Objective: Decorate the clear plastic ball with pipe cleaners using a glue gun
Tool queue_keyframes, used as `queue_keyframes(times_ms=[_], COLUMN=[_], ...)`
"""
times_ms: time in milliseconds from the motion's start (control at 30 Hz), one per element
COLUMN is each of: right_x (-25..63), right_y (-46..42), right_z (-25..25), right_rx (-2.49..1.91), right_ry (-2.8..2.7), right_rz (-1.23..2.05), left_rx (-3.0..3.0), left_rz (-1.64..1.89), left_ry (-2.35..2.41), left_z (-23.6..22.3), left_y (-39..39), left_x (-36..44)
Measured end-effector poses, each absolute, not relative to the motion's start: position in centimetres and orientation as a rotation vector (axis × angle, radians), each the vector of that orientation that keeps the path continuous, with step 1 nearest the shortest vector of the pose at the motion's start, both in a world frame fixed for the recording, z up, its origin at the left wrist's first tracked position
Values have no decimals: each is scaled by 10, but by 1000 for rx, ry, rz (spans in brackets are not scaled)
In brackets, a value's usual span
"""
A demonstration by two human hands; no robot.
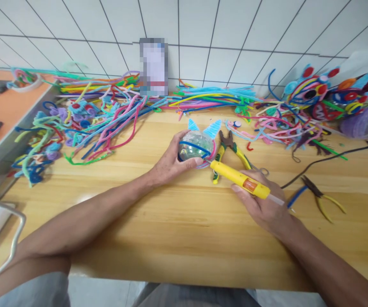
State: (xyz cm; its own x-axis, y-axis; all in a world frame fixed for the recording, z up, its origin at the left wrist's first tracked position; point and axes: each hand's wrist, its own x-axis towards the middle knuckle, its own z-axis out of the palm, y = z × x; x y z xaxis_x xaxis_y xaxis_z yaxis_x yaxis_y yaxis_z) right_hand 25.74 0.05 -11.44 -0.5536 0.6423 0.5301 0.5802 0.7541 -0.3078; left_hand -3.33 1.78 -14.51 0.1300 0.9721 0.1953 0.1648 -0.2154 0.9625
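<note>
My left hand point(174, 160) is wrapped round a clear plastic ball point(195, 145) a little above the wooden table. Blue and pink pipe cleaners run around the ball, and two light blue pointed ears point(213, 128) stick up from its top. My right hand point(261, 200) grips a yellow hot glue gun point(240, 177) with a glue stick poking out of its back. The nozzle points left at the ball's lower right side; whether it touches is too small to tell. Just behind the glue gun lie yellow and green pliers point(229, 149) with open jaws.
Pipe cleaners in many colours point(107, 115) lie in heaps along the tiled wall. A phone point(153, 66) leans there. Decorated figures point(308, 91) stand at the back right. A second pair of pliers point(320, 196) and a black cord point(318, 162) lie at the right.
</note>
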Motion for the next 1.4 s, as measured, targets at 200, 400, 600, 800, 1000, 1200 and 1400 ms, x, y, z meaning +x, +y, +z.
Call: queue_keyframes(times_ms=[200, 400, 600, 800, 1000, 1200, 1400], right_x=[255, 254, 255, 256, 262, 307, 429], right_y=[1, -1, 1, 0, 0, 11, 44], right_z=[-112, -110, -111, -112, -112, -71, -70], right_rx=[-891, -948, -941, -945, -1096, -1279, -1661], right_ry=[-2311, -2279, -2254, -2256, -2144, -1696, -1358], right_rz=[82, 86, 90, 128, 331, 460, 141], left_rx=[1524, 1521, 1525, 1522, 1549, 1585, 1618], left_rz=[1190, 1187, 1182, 1204, 1206, 1213, 1171], left_ry=[1146, 1155, 1166, 1159, 1177, 1249, 1368], left_z=[-144, -144, -144, -143, -147, -151, -148], left_y=[18, 17, 17, 17, 18, 18, 20], left_x=[-32, -33, -33, -32, -34, -37, -36])
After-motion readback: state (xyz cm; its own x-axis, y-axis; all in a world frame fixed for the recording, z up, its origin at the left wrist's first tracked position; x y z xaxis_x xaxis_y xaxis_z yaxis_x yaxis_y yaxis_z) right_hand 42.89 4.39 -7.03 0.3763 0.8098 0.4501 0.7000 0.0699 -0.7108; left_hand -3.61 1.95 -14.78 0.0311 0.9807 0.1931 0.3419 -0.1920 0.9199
